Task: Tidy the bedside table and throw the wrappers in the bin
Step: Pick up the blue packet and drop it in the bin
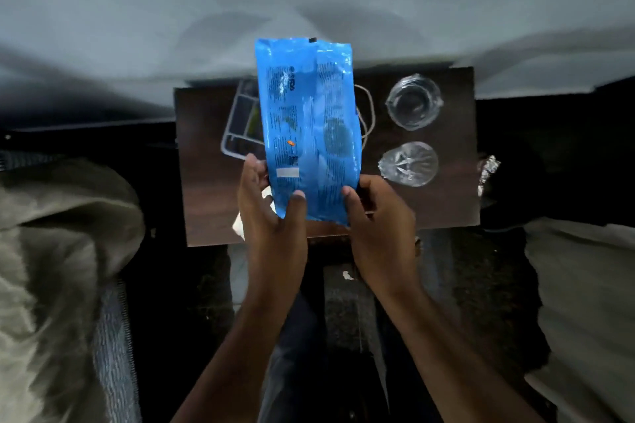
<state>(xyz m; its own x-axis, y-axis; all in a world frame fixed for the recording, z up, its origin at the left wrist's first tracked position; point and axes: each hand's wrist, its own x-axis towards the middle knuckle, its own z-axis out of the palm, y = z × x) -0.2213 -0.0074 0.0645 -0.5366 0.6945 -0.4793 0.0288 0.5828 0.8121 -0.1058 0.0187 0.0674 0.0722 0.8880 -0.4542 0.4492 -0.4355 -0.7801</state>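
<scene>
In the head view, a blue wrapper [307,129] is held upright above the dark wooden tabletop [206,203], lifted clear of it. Its lower end is gripped by both hands: the left hand [271,206] is closed on the lower left edge, with the thumb pressed on the front face, and the right hand [376,213] is closed on the lower right corner.

Much is judged to be left undone. On the tabletop behind the wrapper a phone-like device [240,124] and a thin cord [367,110] are still lying, partly hidden. To the right, two clear plastic cups [414,101] are seen, the nearer one [409,163] apparently crushed. A crumpled foil piece [488,172] sits at the right edge. A white scrap [239,228] shows under the left hand.

No bin is seen, so nothing can be said to have been thrown away yet; only the picking-up of this first wrapper appears done.
</scene>
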